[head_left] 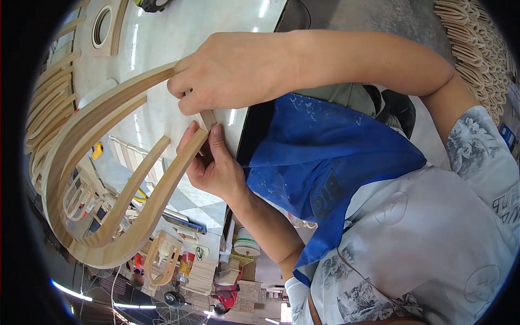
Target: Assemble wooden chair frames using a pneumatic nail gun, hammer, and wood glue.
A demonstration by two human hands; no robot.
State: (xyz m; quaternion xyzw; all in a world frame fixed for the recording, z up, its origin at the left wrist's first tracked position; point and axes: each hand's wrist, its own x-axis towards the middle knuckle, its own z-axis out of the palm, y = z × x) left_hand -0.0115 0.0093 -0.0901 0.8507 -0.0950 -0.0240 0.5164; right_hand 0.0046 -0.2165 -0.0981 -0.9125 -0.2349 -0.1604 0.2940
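A large pale bent-wood U-shaped frame (59,146) fills the left side, its outer strip running beside a shorter inner strip (130,184). My right hand (233,70) is closed around the end of its upper arm, fingers curled and knuckles up. My left hand (219,173) grips the end of the lower arm, with the thumb on one side and fingers on the other. Between the hands a short flat wooden piece (207,119) shows, partly covered by the right fingers; whether it is joined to the frame I cannot tell.
Under the frame lies a glossy pale tabletop (154,32). Curved wooden parts (51,103) are stacked along its far side, near a board with a round hole (102,27). Bundled bent strips (471,54) lie on the floor. A white bucket (246,244) and a fan (173,299) stand farther off.
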